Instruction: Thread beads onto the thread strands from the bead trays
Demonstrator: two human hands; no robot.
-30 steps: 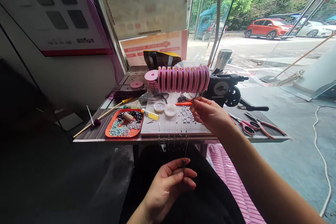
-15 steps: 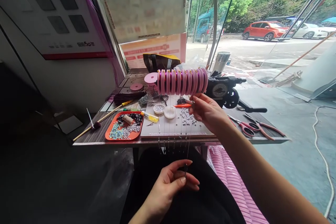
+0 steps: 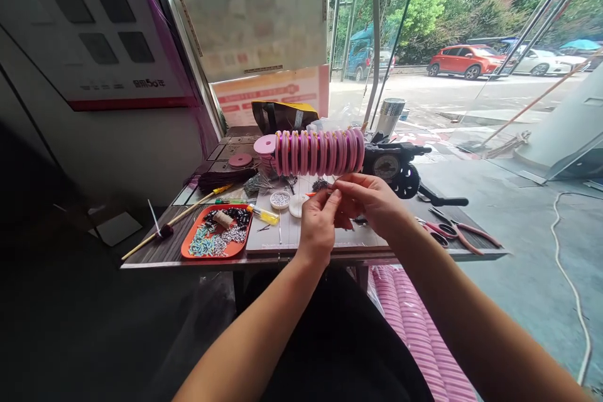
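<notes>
My left hand (image 3: 321, 223) is raised over the board, thumb and fingers pinched together. Against its fingertips, my right hand (image 3: 367, 201) is pinched too, just below a row of pink spools (image 3: 320, 152). Between them is a thin fishing line, barely visible here and mostly covered by the fingers. The spools sit side by side on the shaft of a black hand-cranked winder (image 3: 396, 166). Behind the hands, a clump of small dark pieces (image 3: 321, 184) and a white round dish (image 3: 296, 205) show in part. A dish of small beads (image 3: 279, 200) stands to the left.
An orange tray (image 3: 188, 250) holds beads, black bits and a cork-like piece. A yellow lighter (image 3: 264, 215) lies beside it. Scissors (image 3: 436, 235) and pliers (image 3: 468, 235) rest at the right. A long stick (image 3: 146, 242) crosses the left edge. Pink spools in plastic (image 3: 405, 314) stand below.
My left hand has risen from the lap to meet my right hand under the spools. The right hand has stayed nearly in place. The view has shifted slightly.
</notes>
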